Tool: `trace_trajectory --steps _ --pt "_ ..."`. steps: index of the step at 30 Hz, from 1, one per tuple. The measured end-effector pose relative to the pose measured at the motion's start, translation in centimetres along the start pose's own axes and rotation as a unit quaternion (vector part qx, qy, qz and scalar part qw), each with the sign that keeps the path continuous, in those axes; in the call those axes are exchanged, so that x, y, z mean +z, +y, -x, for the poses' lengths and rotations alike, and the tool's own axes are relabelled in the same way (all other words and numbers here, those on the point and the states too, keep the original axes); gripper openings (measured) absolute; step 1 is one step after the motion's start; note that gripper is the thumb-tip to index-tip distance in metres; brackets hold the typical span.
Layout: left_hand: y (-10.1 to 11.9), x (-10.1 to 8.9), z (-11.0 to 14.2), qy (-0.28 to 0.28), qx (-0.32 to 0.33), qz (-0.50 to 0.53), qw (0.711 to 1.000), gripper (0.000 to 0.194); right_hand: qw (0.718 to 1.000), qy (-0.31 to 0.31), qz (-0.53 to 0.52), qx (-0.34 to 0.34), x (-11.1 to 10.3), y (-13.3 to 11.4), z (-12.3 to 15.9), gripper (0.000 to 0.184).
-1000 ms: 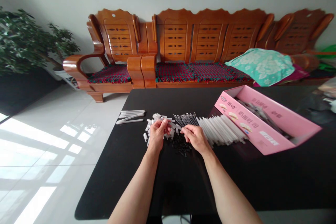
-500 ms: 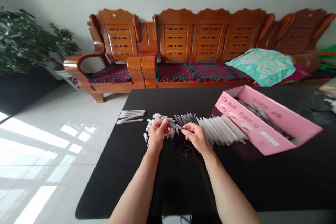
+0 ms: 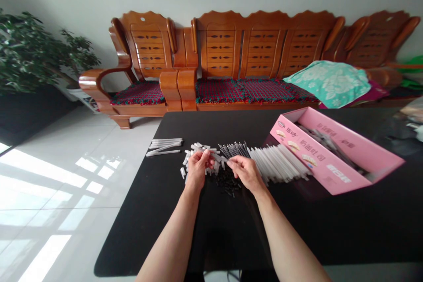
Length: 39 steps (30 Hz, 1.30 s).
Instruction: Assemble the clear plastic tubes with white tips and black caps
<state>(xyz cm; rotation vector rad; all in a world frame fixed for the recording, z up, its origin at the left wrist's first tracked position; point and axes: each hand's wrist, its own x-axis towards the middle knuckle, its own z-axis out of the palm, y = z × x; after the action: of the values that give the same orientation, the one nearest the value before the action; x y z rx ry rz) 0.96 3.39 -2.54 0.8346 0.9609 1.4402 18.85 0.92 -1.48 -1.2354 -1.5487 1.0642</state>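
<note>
My left hand point(image 3: 197, 168) hovers over a heap of short white caps point(image 3: 198, 153) on the black table point(image 3: 205, 224), its fingers pinched on a thin white tube that runs toward my right hand. My right hand point(image 3: 243, 171) pinches the other end, above a small pile of black plugs point(image 3: 227, 182). Just behind my hands lie a bundle of thin dark refills point(image 3: 234, 149) and a row of long white pen tubes point(image 3: 278, 162).
A few assembled white pens point(image 3: 164, 146) lie at the table's left. An open pink cardboard box point(image 3: 333, 152) sits at the right. Beyond the table stand wooden benches point(image 3: 231, 59) with a green cushion, and a potted plant point(image 3: 29, 53) at the left.
Both hands have stayed over the piles; the fingertips shifted slightly closer together around the thin tube. Nothing else moved.
</note>
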Motion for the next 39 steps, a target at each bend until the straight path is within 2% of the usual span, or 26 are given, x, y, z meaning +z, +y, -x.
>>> trace_trajectory --steps 2,5,7,11,14,20,22,26,29,33,36,39 --pt "0.0 0.0 0.0 -0.001 0.002 0.001 1.0 0.04 1.0 -0.001 0.014 -0.01 0.0 0.0 0.0 0.027" --pt "0.0 0.0 0.0 0.001 0.001 -0.002 1.0 0.04 1.0 0.007 -0.022 0.012 0.0 0.1 0.0 0.022" --pt "0.0 0.0 0.0 0.004 0.001 -0.003 1.0 0.041 0.999 0.002 -0.031 0.022 0.0 0.0 0.0 0.026" --pt "0.0 0.0 0.0 0.006 0.0 -0.004 1.0 0.042 1.0 -0.006 0.009 0.002 0.0 -0.1 0.0 0.028" --pt "0.0 0.0 0.0 0.008 -0.004 -0.004 1.0 0.044 1.0 0.004 -0.019 0.015 0.1 0.0 0.0 0.023" --pt "-0.1 -0.1 -0.2 0.012 -0.001 0.005 1.0 0.043 1.0 -0.011 -0.022 0.012 -0.1 0.5 -0.1 0.026" --pt "0.2 -0.5 -0.4 0.033 0.011 0.02 0.999 0.042 1.0 -0.005 -0.025 0.006 -0.5 0.6 -0.1 0.025" --pt "0.9 -1.8 -1.0 0.116 0.052 0.069 0.99 0.042 1.0 0.013 -0.022 -0.004 -1.4 0.8 0.0 0.024" --pt "1.2 -2.4 -1.3 0.149 0.066 0.093 0.982 0.042 0.998 0.007 0.05 -0.024 -1.4 0.6 0.1 0.022" --pt "1.1 -2.1 -1.2 0.134 0.063 0.087 0.985 0.042 0.989 -0.017 0.14 -0.045 -0.8 0.3 0.3 0.02" --pt "1.0 -1.6 -1.0 0.111 0.057 0.072 0.99 0.041 0.989 -0.024 0.135 -0.051 -0.7 0.2 0.3 0.025" --pt "0.8 -1.0 -0.7 0.073 0.043 0.051 0.995 0.041 0.994 0.004 0.101 -0.053 -0.6 0.1 0.2 0.032"
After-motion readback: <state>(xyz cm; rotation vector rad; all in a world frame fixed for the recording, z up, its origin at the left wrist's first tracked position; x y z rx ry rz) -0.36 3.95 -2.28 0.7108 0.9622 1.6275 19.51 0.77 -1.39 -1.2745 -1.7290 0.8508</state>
